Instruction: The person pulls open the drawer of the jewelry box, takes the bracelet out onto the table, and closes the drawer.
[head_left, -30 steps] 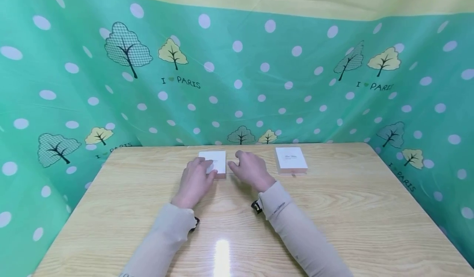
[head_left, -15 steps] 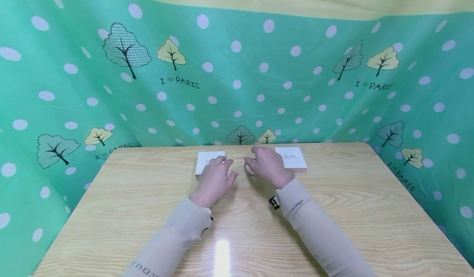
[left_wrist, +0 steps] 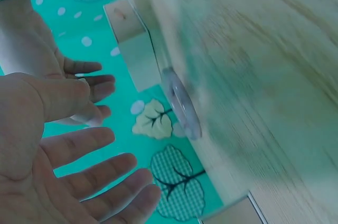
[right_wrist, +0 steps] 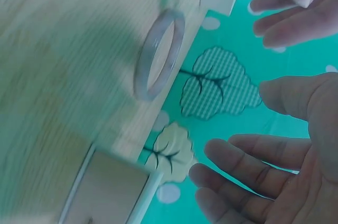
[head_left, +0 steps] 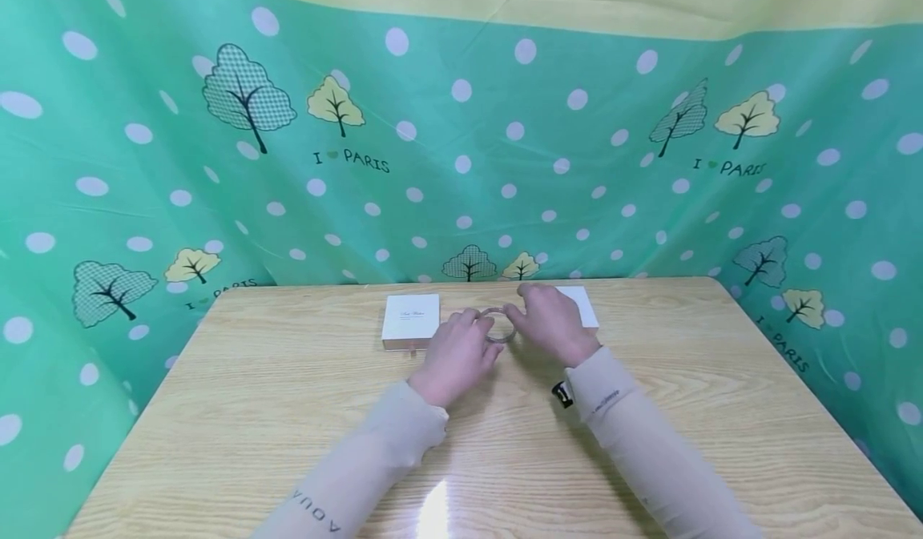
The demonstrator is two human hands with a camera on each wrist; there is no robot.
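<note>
A pale, glossy bangle (head_left: 499, 341) lies flat on the table between the two hands. My left hand (head_left: 460, 355) is at its left side, fingertips close to the rim in the head view. On the other side my right hand (head_left: 551, 321) hovers with its fingertips by the bangle's right edge. The left wrist view shows the left hand (left_wrist: 79, 166) with spread fingers, and the bangle (left_wrist: 191, 123) apart from them. Likewise, the right wrist view shows the right hand (right_wrist: 274, 166) with loosely extended fingers and nothing in them, the bangle (right_wrist: 143, 71) standing off from its fingertips.
A white-lidded box (head_left: 409, 319) with small print sits left of the bangle. Another white box (head_left: 582, 307) is at the right, partly covered by the right hand. A green dotted curtain (head_left: 461, 138) hangs behind the wooden table (head_left: 238, 411).
Both hands have moved rightward. The left hand has come off the left box, baring its lid, and the right hand now overlaps the right box. The bangle has come into view between them.
</note>
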